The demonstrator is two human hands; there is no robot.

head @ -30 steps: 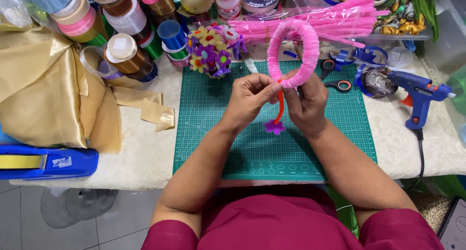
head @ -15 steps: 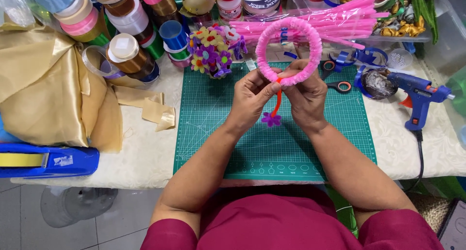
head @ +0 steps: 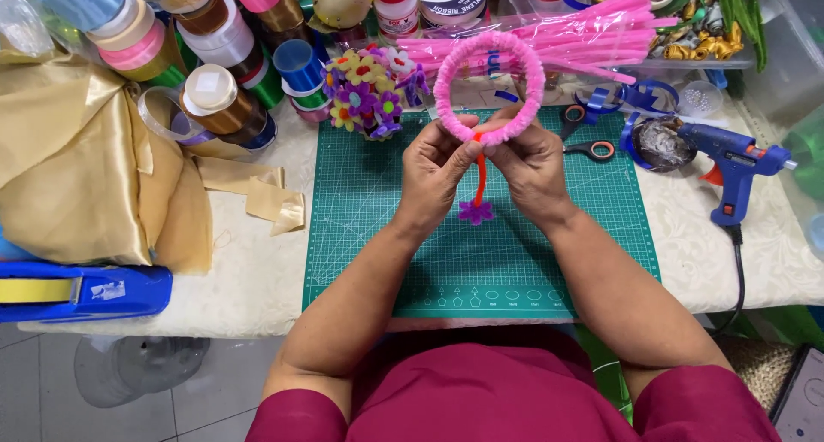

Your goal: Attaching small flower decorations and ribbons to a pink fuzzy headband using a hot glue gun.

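A fuzzy pink ring (head: 532,77) stands upright above the green cutting mat (head: 378,236). My left hand (head: 438,172) and my right hand (head: 528,167) pinch its lower edge side by side. An orange pipe-cleaner stem (head: 481,176) hangs down from the ring between my fingers, ending in a small purple felt flower (head: 475,210) just above the mat.
A bunch of felt flowers (head: 369,94) sits at the mat's far left corner. Ribbon spools (head: 219,99) and gold fabric (head: 77,176) crowd the left. Pink pipe cleaners (head: 601,30), scissors (head: 592,146) and a blue glue gun (head: 730,163) lie to the right. A blue tape dispenser (head: 81,292) rests at the front left.
The pink ring has turned from a tilted, edge-on pose to facing me as a full circle. The orange stem now hangs straight down between my fingers.
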